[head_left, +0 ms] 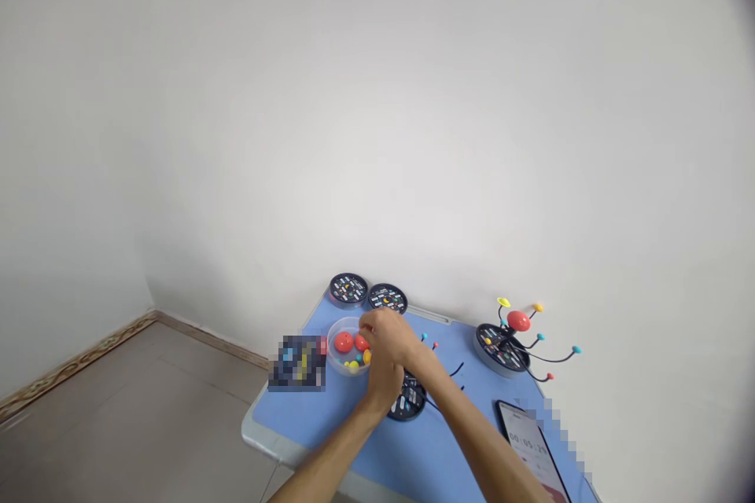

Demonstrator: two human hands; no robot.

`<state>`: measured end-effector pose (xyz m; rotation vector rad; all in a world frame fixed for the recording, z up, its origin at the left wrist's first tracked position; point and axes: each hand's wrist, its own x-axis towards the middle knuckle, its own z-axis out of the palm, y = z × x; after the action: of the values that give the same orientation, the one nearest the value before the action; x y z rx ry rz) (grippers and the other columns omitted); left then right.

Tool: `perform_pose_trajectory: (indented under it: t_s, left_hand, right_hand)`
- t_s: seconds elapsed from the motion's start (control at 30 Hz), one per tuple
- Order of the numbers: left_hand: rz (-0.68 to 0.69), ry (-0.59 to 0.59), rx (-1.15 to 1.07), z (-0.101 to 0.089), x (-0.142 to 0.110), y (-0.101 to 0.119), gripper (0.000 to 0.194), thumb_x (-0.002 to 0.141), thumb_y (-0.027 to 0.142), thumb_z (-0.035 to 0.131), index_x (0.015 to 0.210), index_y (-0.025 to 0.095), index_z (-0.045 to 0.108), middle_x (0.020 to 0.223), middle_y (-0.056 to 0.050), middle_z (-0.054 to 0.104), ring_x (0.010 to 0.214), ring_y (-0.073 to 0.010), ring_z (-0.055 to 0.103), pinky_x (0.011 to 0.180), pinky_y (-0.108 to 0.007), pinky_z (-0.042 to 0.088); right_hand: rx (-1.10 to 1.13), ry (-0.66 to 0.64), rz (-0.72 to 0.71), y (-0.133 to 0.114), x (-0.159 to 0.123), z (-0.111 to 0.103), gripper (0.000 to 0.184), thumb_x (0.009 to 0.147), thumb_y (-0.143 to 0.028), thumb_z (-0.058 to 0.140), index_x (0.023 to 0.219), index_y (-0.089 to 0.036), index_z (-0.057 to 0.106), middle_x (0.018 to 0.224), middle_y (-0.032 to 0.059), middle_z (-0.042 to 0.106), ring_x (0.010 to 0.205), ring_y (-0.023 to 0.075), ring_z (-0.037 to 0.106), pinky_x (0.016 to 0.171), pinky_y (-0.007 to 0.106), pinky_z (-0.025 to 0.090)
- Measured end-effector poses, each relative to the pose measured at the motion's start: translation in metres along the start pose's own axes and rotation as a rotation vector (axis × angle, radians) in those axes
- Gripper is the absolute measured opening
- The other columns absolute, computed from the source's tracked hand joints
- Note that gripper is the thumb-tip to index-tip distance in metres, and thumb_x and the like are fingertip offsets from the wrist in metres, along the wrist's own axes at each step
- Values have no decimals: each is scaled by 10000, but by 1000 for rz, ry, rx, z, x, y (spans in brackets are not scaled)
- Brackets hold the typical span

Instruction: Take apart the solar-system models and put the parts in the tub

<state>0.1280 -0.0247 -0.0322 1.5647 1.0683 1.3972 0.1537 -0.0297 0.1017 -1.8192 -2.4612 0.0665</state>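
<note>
My right hand crosses over my left, its fingers bent down and drawn together above the clear round container. Whatever those fingers pinch is hidden. Red balls and smaller yellow and teal balls lie inside that container. Below the right wrist, my left hand is curled closed beside a round black base printed with small labels; its grip is mostly covered. Dark curved rods stick out to the right of this base, and small teal and red balls show behind my right wrist.
A finished-looking planet model stands at the right of the blue table. Two round black discs sit at the back left. A blurred dark card lies at left, and a phone showing a timer at right.
</note>
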Motion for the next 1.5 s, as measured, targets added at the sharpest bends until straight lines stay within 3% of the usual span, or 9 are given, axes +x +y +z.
perform_pose_trajectory:
  t_s: [0.13, 0.27, 0.47, 0.7, 0.87, 1.13, 1.5]
  left_hand:
    - [28, -50, 47, -4, -2, 2, 240, 881, 279, 426, 812, 205, 643, 829, -75, 680, 879, -263, 632, 866, -437, 489]
    - [30, -96, 45, -5, -2, 6, 279, 881, 218, 426, 970, 196, 689, 945, -74, 729, 945, -234, 657, 901, -402, 494]
    - [-35, -135, 4, -4, 4, 4, 297, 858, 170, 431, 957, 185, 710, 943, -55, 757, 934, -204, 683, 901, -362, 510]
    - [-90, -169, -54, -6, 7, 2, 289, 831, 152, 459, 967, 184, 713, 962, -62, 759, 943, -201, 689, 914, -362, 514]
    - [-118, -162, -91, -3, 8, -2, 272, 804, 109, 498, 960, 180, 709, 968, -65, 753, 940, -188, 691, 915, -352, 520]
    - [-174, -150, -80, 1, 10, -8, 284, 725, 17, 573, 934, 152, 711, 854, -51, 739, 817, -169, 690, 823, -311, 536]
    - [-165, -182, 8, -2, 8, -3, 155, 770, 148, 585, 781, 168, 739, 784, -35, 750, 790, -216, 671, 766, -336, 497]
  right_hand:
    - [-10, 53, 44, 41, -11, -23, 264, 886, -125, 461, 838, -186, 714, 884, 59, 737, 855, 158, 632, 670, 229, 343]
    - [-30, 24, 105, 74, -23, -25, 293, 842, -74, 455, 769, -172, 722, 833, 81, 741, 816, 172, 646, 659, 238, 349]
    - [0, -78, 131, 93, -30, -15, 237, 874, -158, 523, 854, -190, 757, 912, 68, 763, 855, 177, 679, 695, 229, 401]
    - [20, -118, 154, 111, -29, -31, 230, 881, -167, 539, 919, -190, 765, 967, 73, 761, 889, 181, 680, 728, 231, 435]
    - [25, -120, 138, 110, -29, -35, 255, 864, -147, 522, 910, -183, 770, 921, 68, 764, 842, 173, 678, 700, 225, 439]
    - [8, -120, 106, 97, -27, -18, 248, 864, -144, 523, 876, -182, 769, 910, 66, 764, 834, 173, 674, 681, 227, 411]
    - [-67, -191, 86, 81, -26, -11, 246, 878, -200, 537, 848, -189, 780, 870, 84, 766, 802, 188, 684, 637, 245, 395]
